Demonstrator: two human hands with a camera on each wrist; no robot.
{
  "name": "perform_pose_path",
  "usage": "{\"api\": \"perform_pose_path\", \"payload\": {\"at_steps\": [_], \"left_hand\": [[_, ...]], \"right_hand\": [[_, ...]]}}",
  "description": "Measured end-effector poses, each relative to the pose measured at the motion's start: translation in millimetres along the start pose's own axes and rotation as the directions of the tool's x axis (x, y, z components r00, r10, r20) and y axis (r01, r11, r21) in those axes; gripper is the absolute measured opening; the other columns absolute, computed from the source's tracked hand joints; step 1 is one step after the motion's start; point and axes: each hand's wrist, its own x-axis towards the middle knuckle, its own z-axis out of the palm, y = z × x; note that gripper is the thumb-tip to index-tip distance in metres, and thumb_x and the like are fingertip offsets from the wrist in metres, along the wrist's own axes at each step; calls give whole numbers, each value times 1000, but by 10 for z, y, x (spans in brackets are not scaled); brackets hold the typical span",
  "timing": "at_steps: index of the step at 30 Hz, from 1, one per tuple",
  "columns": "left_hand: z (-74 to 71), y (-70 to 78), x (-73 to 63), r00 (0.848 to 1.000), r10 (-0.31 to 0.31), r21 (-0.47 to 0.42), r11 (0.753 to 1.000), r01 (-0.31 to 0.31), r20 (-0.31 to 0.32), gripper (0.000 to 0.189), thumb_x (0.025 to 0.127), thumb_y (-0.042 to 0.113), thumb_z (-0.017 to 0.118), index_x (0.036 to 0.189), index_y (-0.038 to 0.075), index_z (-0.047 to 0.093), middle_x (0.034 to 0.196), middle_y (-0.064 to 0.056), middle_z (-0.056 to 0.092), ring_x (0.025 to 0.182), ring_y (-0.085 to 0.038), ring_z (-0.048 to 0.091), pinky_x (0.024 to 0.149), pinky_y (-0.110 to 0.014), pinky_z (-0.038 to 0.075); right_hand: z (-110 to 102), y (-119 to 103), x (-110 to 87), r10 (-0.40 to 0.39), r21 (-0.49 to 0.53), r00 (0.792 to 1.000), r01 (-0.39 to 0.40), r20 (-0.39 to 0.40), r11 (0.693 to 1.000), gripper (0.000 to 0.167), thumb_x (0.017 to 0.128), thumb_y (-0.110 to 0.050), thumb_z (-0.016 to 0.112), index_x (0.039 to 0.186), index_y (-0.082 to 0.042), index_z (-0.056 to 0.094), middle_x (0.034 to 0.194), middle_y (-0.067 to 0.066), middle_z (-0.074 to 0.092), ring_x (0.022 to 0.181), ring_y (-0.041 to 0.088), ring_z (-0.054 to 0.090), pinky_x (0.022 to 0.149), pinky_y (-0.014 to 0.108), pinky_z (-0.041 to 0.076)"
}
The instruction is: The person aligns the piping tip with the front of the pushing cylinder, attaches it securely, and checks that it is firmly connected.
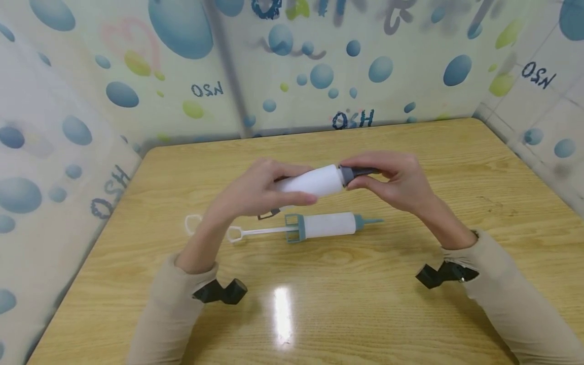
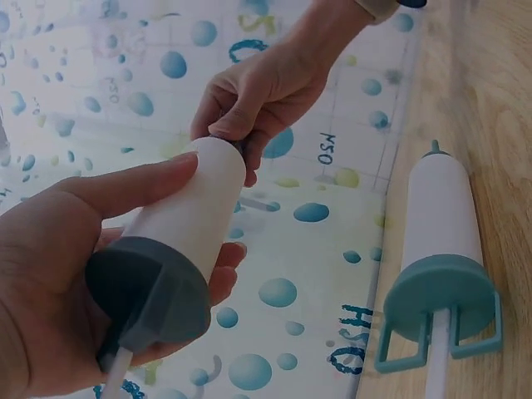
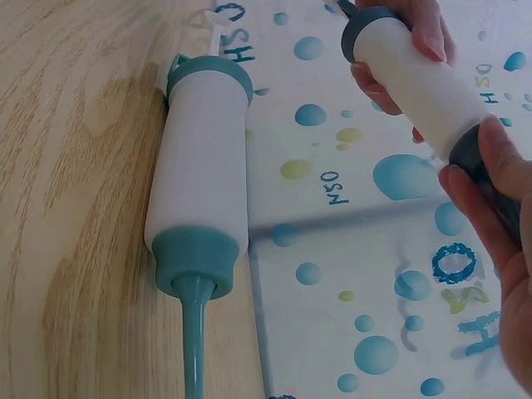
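Note:
A plunger syringe with a white barrel [image 1: 315, 182] and dark grey ends is held above the table between both hands. My left hand [image 1: 257, 190] grips the barrel, thumb along its near side; in the left wrist view the dark rear cap [image 2: 154, 291] and part of the white plunger rod show by the palm. My right hand [image 1: 392, 177] pinches the dark nozzle cap [image 1: 349, 175] at the other end, its fingertips at the collar. Just below, a second syringe [image 1: 330, 225] with teal ends lies on the table, its white plunger pulled out to the left.
The wooden table [image 1: 347, 294] runs back to a wall covering [image 1: 319, 76] printed with blue and green bubbles. Black wrist mounts [image 1: 221, 292] sit on both sleeves. A light reflection shows on the near tabletop.

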Motion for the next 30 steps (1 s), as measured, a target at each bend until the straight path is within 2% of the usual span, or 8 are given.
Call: {"api": "perform_pose_path", "payload": {"at_steps": [7, 12, 15, 20, 22, 26, 28, 30], "left_hand": [[31, 47, 2, 999, 13, 170, 985, -5, -47, 54, 88, 35, 80, 133, 9, 67, 112, -6, 73, 83, -17, 64, 68, -32, 52], [45, 49, 10, 998, 0, 219, 976, 14, -64, 56, 88, 35, 80, 135, 7, 66, 114, -11, 73, 86, -20, 65, 69, -33, 53], [46, 38, 13, 997, -5, 223, 975, 21, -73, 56, 88, 34, 80, 134, 7, 66, 113, -11, 73, 86, -21, 65, 70, -34, 53], [37, 29, 6, 997, -18, 236, 971, 37, -81, 57, 87, 36, 81, 135, 9, 66, 115, -12, 72, 89, -21, 66, 72, -35, 53], [33, 33, 3, 997, -24, 242, 969, 42, -78, 57, 87, 36, 81, 135, 10, 66, 115, -12, 72, 90, -22, 66, 73, -36, 53], [28, 46, 4, 998, -25, 258, 965, 42, -66, 57, 86, 36, 82, 135, 13, 66, 116, -12, 71, 92, -23, 66, 74, -37, 54], [29, 50, 6, 998, -23, 268, 963, 39, -63, 57, 86, 36, 82, 135, 13, 66, 117, -13, 71, 93, -24, 66, 75, -37, 55], [31, 53, 6, 998, -20, 277, 960, 38, -65, 57, 86, 35, 82, 135, 11, 66, 116, -14, 71, 93, -25, 67, 75, -38, 55]], "right_hand": [[10, 18, -40, 100, -62, 995, -99, 21, 993, 41, 95, -26, 67, 110, 12, 71, 94, 18, 74, 75, 9, 72, 69, 21, 57], [35, 16, -40, 139, -98, 990, -140, -9, 985, 31, 93, -14, 69, 113, 11, 67, 101, 18, 71, 81, 8, 70, 72, 22, 58], [33, -5, -24, 144, -63, 990, -144, -3, 988, 29, 86, 4, 74, 113, 12, 64, 105, 19, 68, 86, 10, 71, 74, 25, 58], [-2, -37, -14, 189, -44, 981, -186, 52, 982, 48, 72, 26, 75, 117, 11, 65, 110, 17, 69, 95, 11, 70, 80, 26, 58], [-13, -41, -15, 210, -62, 975, -206, 74, 977, 47, 74, 25, 74, 117, 10, 66, 108, 15, 70, 91, 11, 71, 78, 26, 58], [-18, -35, -30, 260, -93, 961, -252, 92, 963, 26, 87, 10, 72, 113, 7, 70, 92, 9, 74, 74, 12, 71, 66, 25, 59], [-6, -29, -38, 283, -113, 956, -274, 73, 955, 20, 91, 4, 71, 111, 6, 71, 88, 7, 74, 69, 11, 69, 63, 25, 58], [14, -27, -38, 288, -127, 957, -282, 36, 951, 21, 90, 5, 71, 111, 6, 70, 90, 7, 73, 72, 11, 70, 65, 25, 58]]}}
